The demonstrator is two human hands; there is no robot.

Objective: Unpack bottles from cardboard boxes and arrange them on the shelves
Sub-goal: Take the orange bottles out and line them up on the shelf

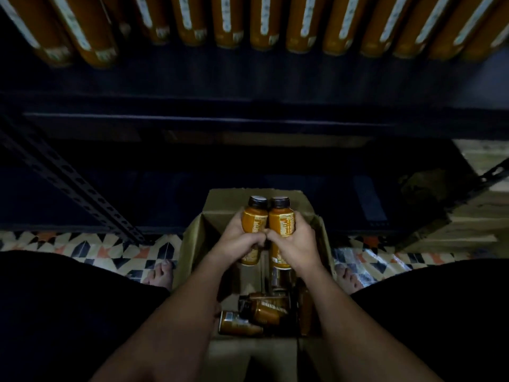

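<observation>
Dim light; patterned tile floor; dark slotted upright

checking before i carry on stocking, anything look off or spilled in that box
No spill shows. The bottles left in the cardboard box lie tumbled on their sides, not upright. The left hand and right hand each grip one bottle.
</observation>
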